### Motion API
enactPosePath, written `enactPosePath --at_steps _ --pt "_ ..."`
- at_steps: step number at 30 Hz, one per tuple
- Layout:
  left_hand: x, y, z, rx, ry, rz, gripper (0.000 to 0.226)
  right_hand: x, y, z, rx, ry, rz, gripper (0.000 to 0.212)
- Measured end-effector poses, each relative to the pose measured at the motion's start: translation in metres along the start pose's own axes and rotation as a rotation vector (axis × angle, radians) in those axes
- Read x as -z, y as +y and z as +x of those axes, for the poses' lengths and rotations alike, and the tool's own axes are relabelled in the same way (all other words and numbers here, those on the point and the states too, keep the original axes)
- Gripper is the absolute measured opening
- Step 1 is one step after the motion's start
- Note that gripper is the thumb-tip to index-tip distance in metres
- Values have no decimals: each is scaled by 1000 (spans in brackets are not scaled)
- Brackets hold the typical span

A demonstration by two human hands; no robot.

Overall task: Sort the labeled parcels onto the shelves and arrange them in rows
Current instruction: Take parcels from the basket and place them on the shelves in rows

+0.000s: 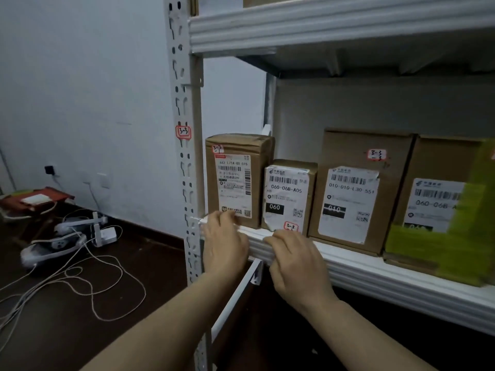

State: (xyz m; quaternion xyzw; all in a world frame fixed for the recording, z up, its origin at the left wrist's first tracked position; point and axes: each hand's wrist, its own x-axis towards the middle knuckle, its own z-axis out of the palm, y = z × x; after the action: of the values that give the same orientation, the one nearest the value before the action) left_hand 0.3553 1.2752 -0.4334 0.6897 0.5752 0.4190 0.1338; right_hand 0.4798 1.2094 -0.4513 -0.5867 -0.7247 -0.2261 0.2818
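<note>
Several brown cardboard parcels with white shipping labels stand in a row on the white metal shelf (pixel 375 271). The leftmost tall parcel (pixel 235 178) carries a red-edged tag reading 3-3. Beside it stands a shorter parcel (pixel 289 194) labelled 060-06B-A05, then a large parcel (pixel 356 188), then one with green tape (pixel 444 207). My left hand (pixel 225 245) rests at the shelf's front edge, its fingertips touching the bottom of the leftmost parcel. My right hand (pixel 294 266) lies on the shelf edge just below the shorter parcel, fingers curled. Neither hand holds a parcel.
The slotted white upright post (pixel 184 156) bears a red 3-3 sticker. An upper shelf (pixel 334 22) hangs overhead. On the dark floor at left lie white cables (pixel 88 277), power strips, a charger and a red folding stool (pixel 37 199).
</note>
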Motion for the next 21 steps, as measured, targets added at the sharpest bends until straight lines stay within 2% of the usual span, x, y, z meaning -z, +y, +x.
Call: enactPosePath --at_steps 2,4,10,14,21 --pt "-3 -2 -1 -49 7 -15 39 -5 2 -3 -75 2 -7 38" --pt "-5 -2 0 -52 29 -38 38 -7 6 -6 -74 -11 -45 37" --pt "-10 4 9 128 100 -67 41 -8 8 4 -129 -35 -103 42" --pt "-10 10 19 190 68 -19 51 -13 9 7 -128 -36 -160 43" --pt "-9 8 26 201 19 -34 50 -22 11 12 -104 16 -232 44"
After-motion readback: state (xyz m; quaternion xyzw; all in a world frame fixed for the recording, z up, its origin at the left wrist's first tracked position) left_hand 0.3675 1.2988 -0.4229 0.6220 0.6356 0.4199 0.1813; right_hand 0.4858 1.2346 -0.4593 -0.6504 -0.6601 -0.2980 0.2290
